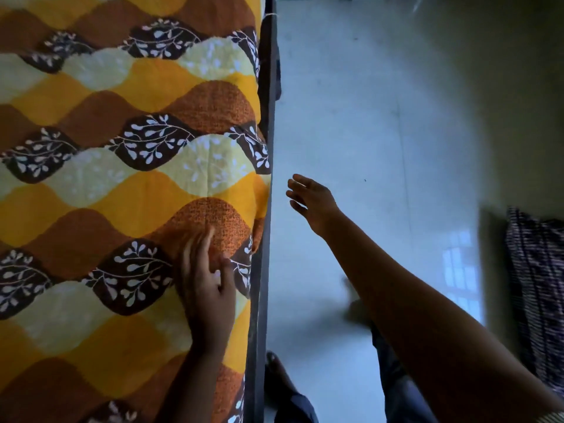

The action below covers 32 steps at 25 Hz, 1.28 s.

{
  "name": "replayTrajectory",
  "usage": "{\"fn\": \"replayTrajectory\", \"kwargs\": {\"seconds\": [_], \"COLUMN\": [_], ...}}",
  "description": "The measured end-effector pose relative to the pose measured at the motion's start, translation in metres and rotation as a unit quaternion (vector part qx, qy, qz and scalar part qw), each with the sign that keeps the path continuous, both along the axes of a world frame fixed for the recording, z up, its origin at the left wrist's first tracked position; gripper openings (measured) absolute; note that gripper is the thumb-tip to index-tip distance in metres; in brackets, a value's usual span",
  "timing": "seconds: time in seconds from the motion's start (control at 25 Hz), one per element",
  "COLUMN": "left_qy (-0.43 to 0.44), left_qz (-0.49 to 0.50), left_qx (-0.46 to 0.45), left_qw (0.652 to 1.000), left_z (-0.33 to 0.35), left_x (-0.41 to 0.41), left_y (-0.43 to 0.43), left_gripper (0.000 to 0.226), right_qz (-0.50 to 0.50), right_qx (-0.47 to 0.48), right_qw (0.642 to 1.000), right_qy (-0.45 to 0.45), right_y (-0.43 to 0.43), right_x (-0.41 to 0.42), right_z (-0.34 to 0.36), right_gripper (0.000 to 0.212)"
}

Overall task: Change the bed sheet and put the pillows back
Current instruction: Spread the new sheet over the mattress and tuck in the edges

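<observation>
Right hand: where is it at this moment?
In the head view the right hand hovers open above the pale floor, just right of the bed frame; the left hand rests on the patterned sheet.

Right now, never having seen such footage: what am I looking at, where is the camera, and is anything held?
No machine here: a person wears one wide-angle camera on the head, so you look down along their arms. On the left lies a bed sheet printed with yellow, brown and leafy waves; a dark bed frame runs along its edge. The left hand lies on the sheet near that edge, fingers spread and blurred. The right hand hangs open over the pale floor, holding nothing. At far right is a dark striped cloth; whether it is a pillow I cannot tell.
</observation>
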<state>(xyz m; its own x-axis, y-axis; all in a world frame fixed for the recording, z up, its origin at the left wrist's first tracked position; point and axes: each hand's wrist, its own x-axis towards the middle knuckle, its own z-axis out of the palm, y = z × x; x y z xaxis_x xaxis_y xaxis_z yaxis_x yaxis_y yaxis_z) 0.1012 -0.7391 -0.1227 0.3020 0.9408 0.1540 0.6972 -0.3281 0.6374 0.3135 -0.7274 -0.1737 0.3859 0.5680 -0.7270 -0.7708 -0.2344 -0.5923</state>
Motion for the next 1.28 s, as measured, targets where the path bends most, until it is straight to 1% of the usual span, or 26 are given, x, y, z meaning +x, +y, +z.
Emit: {"fn": "replayTrajectory", "kwargs": {"seconds": [0.04,0.08,0.12,0.16,0.2,0.24,0.28,0.32,0.36,0.4,0.44,0.52,0.56,0.64,0.72,0.8,0.84,0.96,1.0,1.04,1.08,1.12,1.16,1.2,1.24,1.28], "left_qy": [-0.097,-0.202,-0.308,-0.403,-0.482,-0.548,-0.606,-0.650,-0.675,-0.684,-0.686,-0.674,-0.662,-0.632,-0.619,-0.602,-0.586,-0.546,-0.576,-0.635,-0.709,-0.768,-0.803,-0.822,-0.833,-0.842], "left_qz": [0.049,0.121,0.210,0.306,0.385,0.440,0.473,0.491,0.502,0.505,0.504,0.504,0.508,0.532,0.553,0.570,0.577,0.558,0.541,0.518,0.486,0.456,0.441,0.435,0.428,0.420], "left_qx": [-0.045,-0.113,-0.213,-0.317,-0.391,-0.430,-0.440,-0.429,-0.409,-0.396,-0.390,-0.391,-0.394,-0.396,-0.390,-0.385,-0.385,-0.400,-0.385,-0.352,-0.306,-0.262,-0.225,-0.193,-0.166,-0.142], "left_qw": [0.993,0.965,0.903,0.802,0.683,0.566,0.464,0.390,0.354,0.346,0.351,0.373,0.385,0.400,0.398,0.406,0.419,0.480,0.477,0.452,0.410,0.366,0.332,0.313,0.310,0.307], "left_z": [0.008,0.014,0.015,0.011,0.002,-0.006,-0.014,-0.022,-0.031,-0.039,-0.047,-0.064,-0.069,-0.073,-0.075,-0.077,-0.077,-0.066,-0.058,-0.049,-0.041,-0.033,-0.030,-0.028,-0.026,-0.026], "left_x": [0.023,0.049,0.076,0.102,0.123,0.140,0.152,0.160,0.165,0.167,0.167,0.170,0.170,0.171,0.172,0.170,0.169,0.172,0.174,0.175,0.178,0.180,0.180,0.181,0.183,0.186], "left_y": [-0.015,-0.027,-0.033,-0.034,-0.032,-0.030,-0.024,-0.018,-0.009,0.001,0.013,0.034,0.042,0.046,0.041,0.034,0.031,0.028,0.026,0.025,0.024,0.024,0.025,0.027,0.028,0.029], "left_gripper": [0.036,0.027,0.022,0.021,0.022,0.026,0.030,0.034,0.032,0.027,0.025,0.028,0.030,0.031,0.030,0.028,0.027,0.026,0.024,0.021,0.025,0.033,0.041,0.047,0.054,0.062], "right_qz": [0.019,0.047,0.083,0.136,0.194,0.246,0.287,0.323,0.361,0.394,0.410,0.397,0.386,0.394,0.404,0.427,0.439,0.435,0.430,0.420,0.403,0.379,0.350,0.321,0.308,0.306], "right_qx": [0.005,0.009,0.007,-0.005,-0.022,-0.041,-0.053,-0.061,-0.066,-0.065,-0.057,-0.055,-0.060,-0.063,-0.069,-0.098,-0.110,-0.141,-0.151,-0.153,-0.145,-0.126,-0.092,-0.051,-0.013,0.013], "right_qw": [1.000,0.999,0.996,0.991,0.980,0.967,0.954,0.940,0.923,0.908,0.902,0.915,0.919,0.914,0.909,0.893,0.883,0.870,0.866,0.868,0.883,0.907,0.931,0.944,0.943,0.936], "right_qy": [-0.007,-0.009,-0.009,-0.015,-0.030,-0.050,-0.071,-0.093,-0.115,-0.128,-0.120,-0.053,-0.048,-0.068,-0.072,-0.107,-0.125,-0.185,-0.208,-0.215,-0.192,-0.132,-0.042,0.051,0.124,0.175], "right_y": [0.011,0.023,0.036,0.049,0.061,0.069,0.076,0.082,0.088,0.093,0.098,0.107,0.110,0.111,0.110,0.111,0.112,0.117,0.118,0.118,0.117,0.115,0.111,0.105,0.099,0.094], "right_x": [0.015,0.026,0.034,0.040,0.044,0.047,0.051,0.055,0.060,0.063,0.065,0.066,0.066,0.067,0.067,0.065,0.064,0.064,0.065,0.067,0.068,0.069,0.068,0.066,0.066,0.065], "right_z": [-0.001,-0.001,-0.002,-0.003,-0.005,-0.008,-0.011,-0.013,-0.015,-0.016,-0.016,-0.014,-0.015,-0.018,-0.021,-0.025,-0.026,-0.032,-0.032,-0.032,-0.031,-0.028,-0.022,-0.017,-0.014,-0.013], "right_gripper": [0.040,0.041,0.041,0.041,0.040,0.038,0.035,0.031,0.029,0.026,0.022,0.012,0.010,0.009,0.010,0.015,0.017,0.034,0.035,0.032,0.026,0.020,0.014,0.014,0.023,0.035]}}
